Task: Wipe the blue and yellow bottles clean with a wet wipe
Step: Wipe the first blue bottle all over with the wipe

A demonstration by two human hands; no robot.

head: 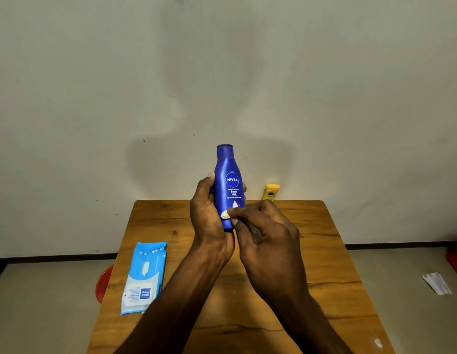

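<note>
Item 1, wet-wipe pack (144, 278): flat, soft plastic pouch, pale blue and white, glossy, lying on the left part of the worktop (324, 251), its flap seemingly shut.

Item 2, left hand (209, 215): grip clenched round the lower body of the blue bottle (228, 180), thumb up the left flank, fingertips showing past the right side.

Item 3, blue bottle: Nivea body-milk bottle, smooth glossy plastic, waisted shoulders, flat cap; held upright above the worktop, label toward the camera.

Item 4, right hand (263, 231): grip pinching a small wad of wet wipe (225, 214), white and crumpled, pressed to the lower front of the bottle.

Handling note: the wiping looks best done in long strokes from base to cap, the left hand turning the bottle so that every face is reached; a glossy wet surface may slip, so a firm hold seems wise.

Item 5, yellow bottle (271, 192): small, matt yellow cap, standing at the worktop's far edge by the wall, untouched.

Item 6, worktop: wood-grain, warm brown, knots visible.
</note>
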